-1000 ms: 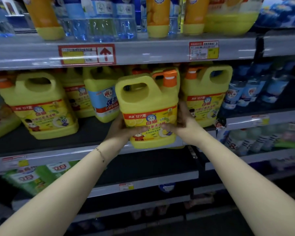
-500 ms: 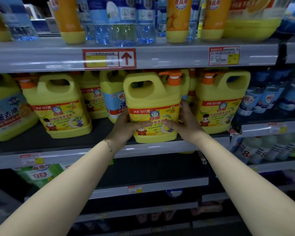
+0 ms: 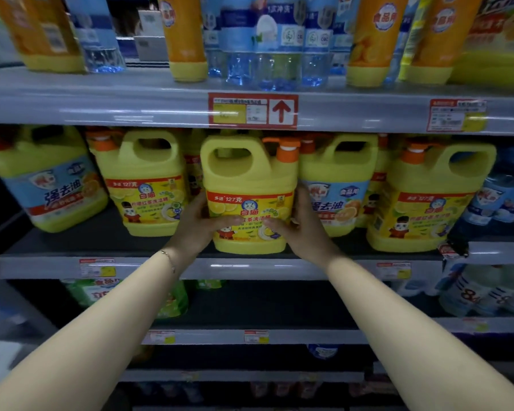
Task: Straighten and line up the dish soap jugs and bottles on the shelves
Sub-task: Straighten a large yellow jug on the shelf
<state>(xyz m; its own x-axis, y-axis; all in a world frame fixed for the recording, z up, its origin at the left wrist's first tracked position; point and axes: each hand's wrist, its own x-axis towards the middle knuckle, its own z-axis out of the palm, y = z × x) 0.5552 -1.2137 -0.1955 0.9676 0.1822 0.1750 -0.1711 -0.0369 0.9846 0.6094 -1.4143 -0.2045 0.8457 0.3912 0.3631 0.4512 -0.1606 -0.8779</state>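
Note:
A yellow dish soap jug (image 3: 248, 173) with an orange pump cap stands upright at the front of the middle shelf (image 3: 54, 266), label facing me. My left hand (image 3: 199, 223) grips its lower left side and my right hand (image 3: 301, 226) grips its lower right side, thumbs across the label. More yellow jugs stand along the same shelf: one to the left (image 3: 144, 185), a blue-labelled one at far left (image 3: 46, 179), a blue-labelled one just right (image 3: 339, 179) and another at the right (image 3: 428, 200).
The upper shelf (image 3: 101, 108) carries orange bottles (image 3: 184, 37) and clear blue bottles (image 3: 267, 46). Blue-labelled clear bottles (image 3: 505, 191) fill the right end of the middle shelf. Green refill pouches (image 3: 172, 301) lie on the lower shelf.
Both hands moved the held jug back from the shelf's front edge, and it now stands straighter with its label square. The view shifted up and left.

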